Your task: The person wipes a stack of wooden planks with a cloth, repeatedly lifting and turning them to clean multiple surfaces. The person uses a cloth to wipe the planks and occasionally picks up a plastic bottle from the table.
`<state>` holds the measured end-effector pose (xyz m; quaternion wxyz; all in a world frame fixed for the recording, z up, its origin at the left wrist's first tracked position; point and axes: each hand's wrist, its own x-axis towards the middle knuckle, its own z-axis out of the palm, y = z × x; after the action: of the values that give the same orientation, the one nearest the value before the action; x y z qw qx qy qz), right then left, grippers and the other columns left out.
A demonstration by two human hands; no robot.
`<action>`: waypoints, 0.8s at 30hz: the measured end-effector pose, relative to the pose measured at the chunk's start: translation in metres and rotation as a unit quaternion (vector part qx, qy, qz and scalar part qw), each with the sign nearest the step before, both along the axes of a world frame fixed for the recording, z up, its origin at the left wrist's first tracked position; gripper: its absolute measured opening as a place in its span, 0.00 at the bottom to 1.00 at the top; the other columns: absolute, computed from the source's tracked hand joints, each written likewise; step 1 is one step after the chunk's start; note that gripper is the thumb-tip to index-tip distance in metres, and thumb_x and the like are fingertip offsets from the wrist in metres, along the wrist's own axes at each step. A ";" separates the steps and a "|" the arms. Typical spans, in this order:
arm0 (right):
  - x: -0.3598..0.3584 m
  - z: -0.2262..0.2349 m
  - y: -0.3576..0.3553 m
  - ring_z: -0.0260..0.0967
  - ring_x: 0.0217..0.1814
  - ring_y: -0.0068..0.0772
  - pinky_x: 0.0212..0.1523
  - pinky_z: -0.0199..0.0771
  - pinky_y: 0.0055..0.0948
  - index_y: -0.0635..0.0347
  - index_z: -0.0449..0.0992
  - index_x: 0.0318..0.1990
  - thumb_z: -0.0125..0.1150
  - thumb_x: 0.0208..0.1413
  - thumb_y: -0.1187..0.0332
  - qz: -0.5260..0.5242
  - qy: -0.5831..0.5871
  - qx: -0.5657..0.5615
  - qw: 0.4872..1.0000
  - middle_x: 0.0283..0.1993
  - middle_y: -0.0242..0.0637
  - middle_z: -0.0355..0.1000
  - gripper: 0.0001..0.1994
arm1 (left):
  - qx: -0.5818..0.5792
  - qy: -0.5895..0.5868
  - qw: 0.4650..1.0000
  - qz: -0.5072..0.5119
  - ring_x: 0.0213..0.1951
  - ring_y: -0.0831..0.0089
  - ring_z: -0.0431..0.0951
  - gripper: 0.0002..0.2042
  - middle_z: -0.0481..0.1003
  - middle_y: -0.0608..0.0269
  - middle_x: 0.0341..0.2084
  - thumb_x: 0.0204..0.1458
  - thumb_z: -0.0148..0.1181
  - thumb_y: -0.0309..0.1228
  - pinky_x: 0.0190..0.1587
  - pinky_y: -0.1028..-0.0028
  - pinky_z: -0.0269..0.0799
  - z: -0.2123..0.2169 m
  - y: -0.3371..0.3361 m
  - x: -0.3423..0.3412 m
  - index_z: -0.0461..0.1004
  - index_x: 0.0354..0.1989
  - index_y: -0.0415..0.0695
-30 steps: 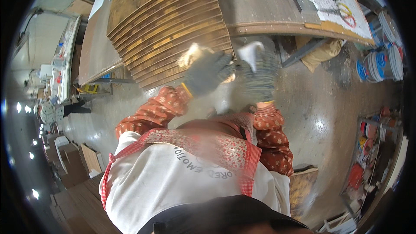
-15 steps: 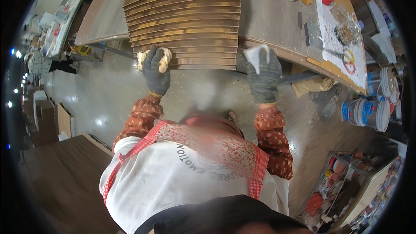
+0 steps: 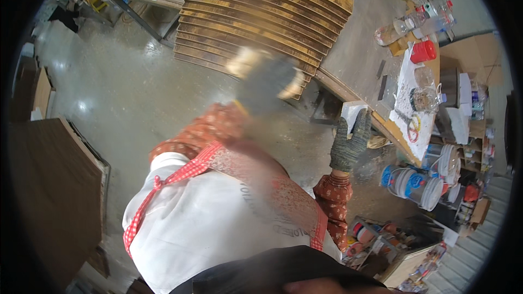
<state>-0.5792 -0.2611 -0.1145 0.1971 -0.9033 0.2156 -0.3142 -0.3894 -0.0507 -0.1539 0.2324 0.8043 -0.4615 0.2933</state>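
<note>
Seen from above, a stack of dark brown boards [image 3: 261, 17], streaked with yellow, lies fanned in narrow steps at the far centre, its nearest boards jutting past the table [image 3: 357, 57]. The person's left hand [image 3: 268, 84], in a dark glove, is closed over a bunched pale cloth [image 3: 243, 63] that pokes out at both sides. It is at the near edge of the stack, too blurred to tell whether it touches. The right hand [image 3: 350, 144], gloved too, is out to the right, narrowed on a white piece [image 3: 352, 111] between thumb and fingers, just beside the table's near edge.

For cloth work here, light, even strokes along each exposed strip would probably serve best, with the cloth kept padded beneath the fingers so that no board shifts or snags it.

The overhanging near boards look the easiest to knock. Grey floor [image 3: 122, 76] spreads to the left, as far as a large brown panel [image 3: 60, 196], so the left arm seems to have room. The right side is tighter: table corner, then lidded buckets [image 3: 417, 186] close beyond the right hand.
</note>
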 end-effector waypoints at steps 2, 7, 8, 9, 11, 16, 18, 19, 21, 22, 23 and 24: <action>0.008 0.005 -0.001 0.56 0.70 0.52 0.68 0.56 0.45 0.64 0.62 0.66 0.65 0.56 0.60 0.012 -0.013 0.027 0.999 0.68 0.52 0.61 0.33 | -0.027 0.061 0.996 0.064 0.59 0.59 0.71 0.21 0.72 0.57 0.55 0.48 0.56 0.28 0.62 0.57 0.63 0.012 0.048 0.032 0.73 0.54 0.44; 0.035 0.019 0.000 0.56 0.71 0.48 0.69 0.55 0.42 0.66 0.62 0.66 0.64 0.56 0.68 0.036 -0.035 0.010 0.999 0.68 0.50 0.60 0.30 | -0.132 0.035 0.976 0.172 0.59 0.53 0.70 0.17 0.73 0.51 0.54 0.48 0.61 0.25 0.64 0.55 0.59 0.023 0.141 0.081 0.76 0.49 0.42; 0.040 0.023 0.000 0.57 0.70 0.50 0.69 0.56 0.43 0.66 0.62 0.66 0.65 0.56 0.64 0.039 -0.051 0.014 0.998 0.67 0.52 0.61 0.32 | -0.161 0.008 0.972 0.172 0.59 0.53 0.70 0.17 0.73 0.51 0.54 0.47 0.62 0.25 0.64 0.55 0.59 0.018 0.144 0.086 0.76 0.48 0.43; 0.044 0.027 0.000 0.58 0.69 0.53 0.68 0.56 0.45 0.65 0.62 0.66 0.66 0.55 0.60 0.037 -0.057 0.033 0.997 0.67 0.53 0.61 0.33 | -0.163 -0.004 0.966 0.201 0.59 0.52 0.70 0.19 0.73 0.51 0.54 0.45 0.62 0.25 0.63 0.55 0.59 0.011 0.142 0.089 0.75 0.49 0.44; 0.051 0.038 -0.001 0.58 0.69 0.52 0.68 0.55 0.44 0.66 0.62 0.66 0.65 0.56 0.61 0.057 -0.083 0.023 0.995 0.67 0.53 0.61 0.33 | -0.167 -0.012 0.950 0.264 0.58 0.52 0.69 0.23 0.72 0.52 0.53 0.41 0.62 0.25 0.62 0.54 0.60 -0.002 0.132 0.088 0.74 0.51 0.46; 0.085 0.073 -0.012 0.60 0.68 0.51 0.68 0.56 0.41 0.69 0.63 0.65 0.64 0.56 0.64 0.115 -0.067 -0.010 0.991 0.66 0.53 0.62 0.31 | -0.205 0.040 0.935 0.286 0.53 0.53 0.72 0.26 0.72 0.54 0.51 0.41 0.65 0.29 0.59 0.52 0.63 -0.004 0.093 0.055 0.73 0.54 0.47; 0.113 0.087 -0.015 0.61 0.67 0.49 0.67 0.57 0.40 0.70 0.63 0.64 0.64 0.56 0.65 0.166 -0.073 0.016 0.983 0.66 0.53 0.62 0.31 | -0.179 0.018 0.944 0.276 0.51 0.51 0.73 0.22 0.74 0.55 0.48 0.41 0.63 0.26 0.55 0.54 0.66 0.004 0.063 0.022 0.75 0.50 0.45; 0.129 0.094 -0.014 0.62 0.67 0.46 0.66 0.59 0.38 0.70 0.63 0.64 0.65 0.55 0.66 0.218 -0.107 0.039 0.969 0.66 0.51 0.63 0.31 | -0.145 0.031 0.962 0.229 0.51 0.52 0.73 0.21 0.74 0.55 0.48 0.42 0.62 0.27 0.55 0.53 0.67 0.007 0.048 0.009 0.76 0.50 0.46; 0.158 0.110 -0.014 0.61 0.67 0.42 0.66 0.59 0.37 0.70 0.63 0.64 0.65 0.55 0.71 0.278 -0.129 0.050 0.950 0.65 0.50 0.63 0.30 | -0.156 0.054 0.967 0.192 0.52 0.53 0.73 0.20 0.74 0.56 0.49 0.43 0.62 0.29 0.55 0.52 0.67 0.009 0.014 -0.016 0.77 0.49 0.48; 0.172 0.117 -0.014 0.61 0.67 0.41 0.67 0.58 0.37 0.70 0.63 0.64 0.65 0.55 0.73 0.307 -0.135 0.049 0.941 0.65 0.50 0.63 0.30 | -0.211 0.029 0.957 0.198 0.53 0.53 0.73 0.20 0.74 0.56 0.50 0.44 0.62 0.30 0.55 0.51 0.68 0.009 -0.002 -0.027 0.77 0.49 0.49; 0.189 0.123 -0.016 0.61 0.67 0.41 0.67 0.59 0.37 0.71 0.63 0.64 0.65 0.55 0.75 0.355 -0.123 0.054 0.925 0.66 0.50 0.63 0.29 | -0.186 0.022 0.962 0.198 0.54 0.53 0.73 0.20 0.73 0.57 0.51 0.44 0.62 0.32 0.57 0.52 0.67 0.008 -0.011 -0.032 0.77 0.50 0.50; 0.206 0.128 -0.019 0.61 0.66 0.40 0.66 0.60 0.37 0.71 0.64 0.64 0.64 0.56 0.74 0.396 -0.137 0.017 0.908 0.66 0.50 0.63 0.28 | -0.171 0.071 0.960 0.212 0.54 0.53 0.73 0.22 0.73 0.57 0.50 0.43 0.63 0.33 0.56 0.52 0.68 0.007 -0.022 -0.036 0.76 0.51 0.50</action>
<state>-0.3734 -0.2803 0.0135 0.3481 -0.8590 -0.1839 -0.3272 -0.4254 -0.0724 -0.1468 0.3310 0.8509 -0.2054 0.3524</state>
